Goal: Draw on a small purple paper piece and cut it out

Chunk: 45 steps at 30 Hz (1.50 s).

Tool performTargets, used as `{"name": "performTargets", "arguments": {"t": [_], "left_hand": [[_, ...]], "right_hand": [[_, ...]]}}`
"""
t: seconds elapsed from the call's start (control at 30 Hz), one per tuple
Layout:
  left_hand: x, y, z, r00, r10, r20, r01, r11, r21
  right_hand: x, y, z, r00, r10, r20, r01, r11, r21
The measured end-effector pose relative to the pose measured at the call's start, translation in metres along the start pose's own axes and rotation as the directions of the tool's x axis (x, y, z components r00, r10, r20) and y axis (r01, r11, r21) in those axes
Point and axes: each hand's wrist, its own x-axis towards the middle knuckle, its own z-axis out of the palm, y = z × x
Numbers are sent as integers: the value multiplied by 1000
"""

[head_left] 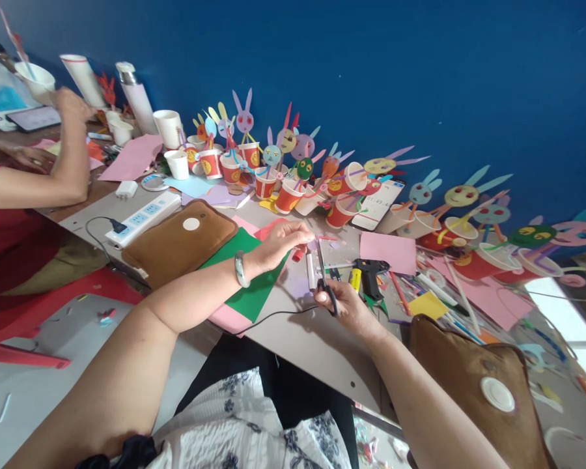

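Note:
My right hand [344, 306] grips a pair of scissors [321, 264] with black handles, the blades pointing away from me. The blade tips reach the fingertips of my left hand [286, 244], which are pinched on a small piece of purple paper [312, 245], mostly hidden. A bracelet [241, 268] circles my left wrist. Below the left hand lie a green paper sheet [256, 293] and a red marker cap or tube [299, 253]. A white stick-like thing [310, 270] lies beside the scissors. Right of them is a black glue gun [371, 277] with a yellow-handled tool [355, 279].
Paper cups with rabbit-faced figures [289, 195] line the blue wall. A phone [378, 205] leans among them. Brown hot-water bags [176, 244] lie on both sides, with a power strip [144, 218] at left. Another person's arm [73, 150] is at far left. Paper sheets [388, 253] and pens crowd the right.

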Motion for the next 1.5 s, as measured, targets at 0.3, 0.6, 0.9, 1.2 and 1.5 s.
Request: {"name": "performTargets", "arguments": {"t": [0.3,0.6,0.9,1.2,1.5], "left_hand": [[-1,0,-1,998,15,54,-18,998,58],[0,-1,-1,999,3,33,-4,1000,27],[-1,2,1,1000,3,19,-3,1000,21],[0,5,1,999,37,8,-37,999,-3],[0,6,2,999,38,-9,-39,999,-24]], "right_hand": [[1,5,0,1000,-10,-7,10,1000,-1],[0,4,0,1000,-4,6,4,1000,-8],[1,5,1,1000,-12,4,12,1000,-16],[0,5,0,1000,22,-5,-22,1000,13],[0,4,1,1000,24,-7,-24,1000,5]]}}
